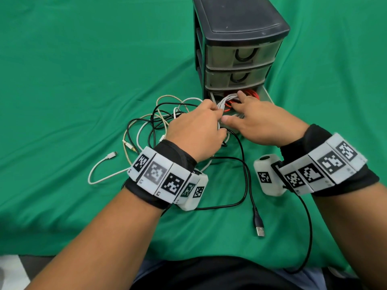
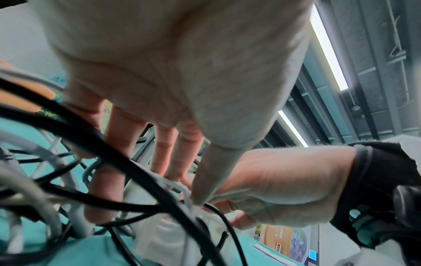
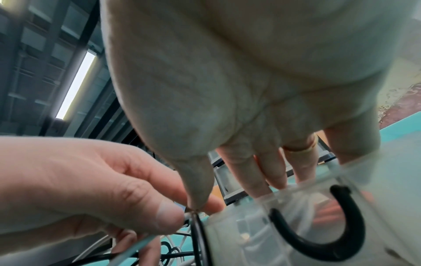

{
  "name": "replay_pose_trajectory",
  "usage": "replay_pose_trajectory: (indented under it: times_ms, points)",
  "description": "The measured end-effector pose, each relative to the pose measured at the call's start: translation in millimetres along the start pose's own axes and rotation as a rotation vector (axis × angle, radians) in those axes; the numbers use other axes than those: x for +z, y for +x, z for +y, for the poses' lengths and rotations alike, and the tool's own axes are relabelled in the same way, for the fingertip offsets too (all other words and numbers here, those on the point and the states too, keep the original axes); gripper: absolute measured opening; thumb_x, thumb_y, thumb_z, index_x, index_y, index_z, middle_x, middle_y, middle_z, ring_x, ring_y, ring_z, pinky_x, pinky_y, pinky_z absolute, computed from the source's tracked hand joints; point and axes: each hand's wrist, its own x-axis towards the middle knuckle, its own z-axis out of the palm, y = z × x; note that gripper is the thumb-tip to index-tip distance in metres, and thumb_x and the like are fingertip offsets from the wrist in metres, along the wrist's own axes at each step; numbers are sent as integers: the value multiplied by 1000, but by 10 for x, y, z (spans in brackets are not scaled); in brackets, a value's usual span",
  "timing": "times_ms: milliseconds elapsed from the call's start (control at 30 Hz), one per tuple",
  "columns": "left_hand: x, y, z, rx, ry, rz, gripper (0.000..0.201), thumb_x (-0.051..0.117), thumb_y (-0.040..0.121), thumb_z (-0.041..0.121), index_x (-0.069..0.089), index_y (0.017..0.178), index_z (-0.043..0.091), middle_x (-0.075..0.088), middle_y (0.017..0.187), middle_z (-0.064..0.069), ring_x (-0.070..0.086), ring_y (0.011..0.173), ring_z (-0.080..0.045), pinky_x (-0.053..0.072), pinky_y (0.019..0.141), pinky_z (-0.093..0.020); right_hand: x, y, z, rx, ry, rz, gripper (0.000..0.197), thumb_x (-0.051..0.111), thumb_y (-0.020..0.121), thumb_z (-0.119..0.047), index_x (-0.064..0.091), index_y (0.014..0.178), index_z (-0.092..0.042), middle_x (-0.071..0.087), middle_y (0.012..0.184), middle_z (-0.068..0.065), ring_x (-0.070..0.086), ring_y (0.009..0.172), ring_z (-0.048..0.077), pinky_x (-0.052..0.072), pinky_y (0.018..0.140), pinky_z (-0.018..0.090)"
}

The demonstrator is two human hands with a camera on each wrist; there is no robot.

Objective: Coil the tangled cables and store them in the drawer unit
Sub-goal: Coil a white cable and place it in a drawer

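Green cloth (image 1: 83, 59). Left hand (image 1: 194, 130) pinching white coil (image 1: 223, 103) at open bottom drawer (image 1: 266, 95) of unit (image 1: 240, 38); right hand (image 1: 261, 122) spread, pressing it in. Storing underway. Next: release, coil near-left tangle (image 1: 150, 122).

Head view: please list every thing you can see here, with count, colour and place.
drawer unit: one, black frame, three translucent drawers, on the cloth's far side
bottom drawer: one, pulled open, top two closed
red cable: one, coiled inside the bottom drawer
white coiled cable: one, at the bottom drawer's opening, under both hands
tangled cables: several, black, white and beige, left of the drawer
black USB cable: one, plug near the person
green cloth: one, covers the table
left hand: grips the white coil
right hand: fingers straight on the coil
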Motion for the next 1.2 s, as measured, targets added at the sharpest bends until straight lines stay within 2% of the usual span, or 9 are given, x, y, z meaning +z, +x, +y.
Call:
replay_pose_trajectory:
  times_ms: [200,567,733,800,867,933,1000,1133,1200]
  points:
    - [15,11,0,-10,-15,-3,37,47,94,43,54,129,33,41,139,19,56,116,-22,46,90,-40,0,43,29,1,-51,-54,68,32,100,-59,33,152,-14,0,166,5,7,153,20,23,117,57]
    - [-14,29,-6,-39,-83,4,32,49,95,42,61,124,34,44,137,19,53,118,-21,41,95,-37,-8,22,-21,-1,-44,-60,68,36,102,-54,28,154,-11,-2,166,10,11,152,25,18,121,39]
    - [-57,-5,0,-7,-130,21,37,49,97,39,59,130,28,46,141,12,50,125,-18,37,101,-33,8,35,-23,-2,-8,-48,66,39,102,-52,30,154,-12,0,165,12,15,152,25,19,119,34]
    - [-72,-44,-4,26,-159,38,43,51,97,37,52,138,27,47,142,8,48,128,-17,37,104,-32,-1,4,-14,-24,66,6,58,44,101,-47,39,150,-17,15,164,9,17,151,20,20,118,32]
    - [-105,-105,-12,53,-188,84,46,52,96,34,49,141,30,51,140,8,51,123,-17,38,101,-31,-7,-39,11,-57,182,131,47,51,100,-38,50,143,-19,38,156,6,28,147,17,24,115,29]
    - [-171,-167,-19,65,-236,153,42,53,95,31,54,137,34,58,132,10,56,113,-16,40,93,-28,1,-73,29,-46,317,272,44,58,97,-33,55,139,-18,52,146,2,44,137,19,32,112,28]
    - [-255,-217,-27,64,-298,210,38,55,93,29,60,131,34,64,124,13,58,109,-12,41,92,-25,16,-93,16,-44,458,379,38,62,93,-30,62,130,-21,64,131,-1,57,123,16,41,109,31]
    - [-376,-252,-100,20,-349,255,29,57,92,29,66,119,34,64,106,14,57,93,-9,45,90,-27,-25,-194,-131,-78,724,416,17,65,91,-23,72,106,-23,74,98,-1,73,85,15,57,89,35]
    - [-400,-260,-169,-25,-335,271,25,58,90,29,65,113,35,59,106,7,55,90,-11,45,89,-28,-34,-232,-187,-94,726,402,9,67,89,-24,73,96,-24,75,89,1,72,83,19,59,84,39]
